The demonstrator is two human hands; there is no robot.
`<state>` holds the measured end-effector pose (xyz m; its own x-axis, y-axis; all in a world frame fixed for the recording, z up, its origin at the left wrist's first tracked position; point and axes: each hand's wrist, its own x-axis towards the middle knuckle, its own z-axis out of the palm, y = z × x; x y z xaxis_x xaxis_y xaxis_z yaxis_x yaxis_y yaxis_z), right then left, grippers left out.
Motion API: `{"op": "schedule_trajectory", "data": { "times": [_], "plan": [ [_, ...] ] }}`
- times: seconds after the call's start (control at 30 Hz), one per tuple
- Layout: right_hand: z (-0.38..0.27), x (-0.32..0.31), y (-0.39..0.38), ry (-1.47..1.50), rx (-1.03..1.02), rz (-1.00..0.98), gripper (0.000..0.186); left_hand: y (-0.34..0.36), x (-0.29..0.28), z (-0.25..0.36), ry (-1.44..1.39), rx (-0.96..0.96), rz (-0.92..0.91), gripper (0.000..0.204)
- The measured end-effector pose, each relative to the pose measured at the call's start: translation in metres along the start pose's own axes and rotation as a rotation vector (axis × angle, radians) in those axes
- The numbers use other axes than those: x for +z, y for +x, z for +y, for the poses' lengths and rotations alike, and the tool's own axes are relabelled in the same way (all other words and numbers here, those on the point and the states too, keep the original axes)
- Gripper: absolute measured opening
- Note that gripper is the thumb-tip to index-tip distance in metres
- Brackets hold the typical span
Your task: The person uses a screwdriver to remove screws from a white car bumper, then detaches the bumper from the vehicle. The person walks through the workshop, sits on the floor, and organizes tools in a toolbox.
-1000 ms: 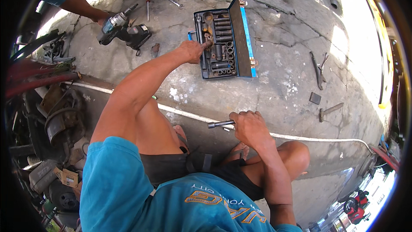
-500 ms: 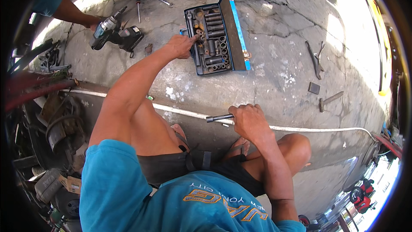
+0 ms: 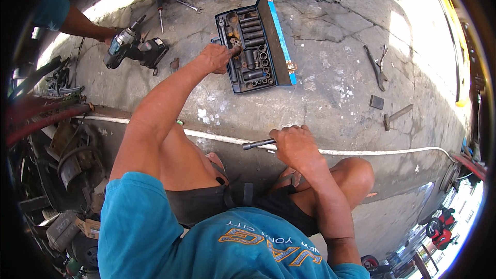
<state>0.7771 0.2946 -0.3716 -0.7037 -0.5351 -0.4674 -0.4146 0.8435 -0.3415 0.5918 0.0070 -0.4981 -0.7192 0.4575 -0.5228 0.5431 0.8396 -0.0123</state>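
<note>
My left hand (image 3: 216, 58) reaches over the near-left edge of a blue metal socket set case (image 3: 241, 89). Its fingers are drawn together among the small sockets on the left side; whatever they pinch is hidden. Deep sockets (image 3: 252, 35) lie in rows inside, and short round sockets (image 3: 264, 63) run down the right side. Closer to my knees, my right hand (image 3: 298, 147) is closed around a dark socket extension bar (image 3: 258, 144), whose thicker end points left.
Another person's hand (image 3: 110, 36) holds a cordless impact wrench (image 3: 124, 41) on the concrete, left of the case. Beyond lie a screwdriver (image 3: 160, 13) and a spanner (image 3: 188, 4). Pliers (image 3: 375, 67), a dark block (image 3: 376, 102) and a hammer (image 3: 398, 117) lie to the right. A white pipe (image 3: 356, 152) crosses before me.
My left fingers have shifted slightly deeper into the case, over the small sockets. The right hand still holds the bar, barely moved. The whole view has shifted a little.
</note>
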Motion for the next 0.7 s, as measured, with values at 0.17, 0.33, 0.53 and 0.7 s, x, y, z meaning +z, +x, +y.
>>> {"op": "schedule_trajectory", "data": {
  "times": [0.17,0.33,0.53,0.7],
  "plan": [
    [-0.001,-0.007,0.000,0.037,0.010,0.010,0.014,0.002,0.014,-0.010,-0.043,0.112,0.176,0.058],
    [-0.002,-0.009,0.000,-0.005,0.049,-0.076,0.017,0.001,0.021,-0.018,-0.122,0.073,0.114,0.051],
    [0.002,-0.008,0.003,0.007,0.019,-0.006,0.012,-0.002,0.021,-0.021,-0.162,0.069,0.119,0.060],
    [-0.007,-0.008,0.001,-0.002,0.047,-0.071,0.015,-0.010,0.021,-0.020,-0.152,0.052,0.104,0.059]
  ]
}}
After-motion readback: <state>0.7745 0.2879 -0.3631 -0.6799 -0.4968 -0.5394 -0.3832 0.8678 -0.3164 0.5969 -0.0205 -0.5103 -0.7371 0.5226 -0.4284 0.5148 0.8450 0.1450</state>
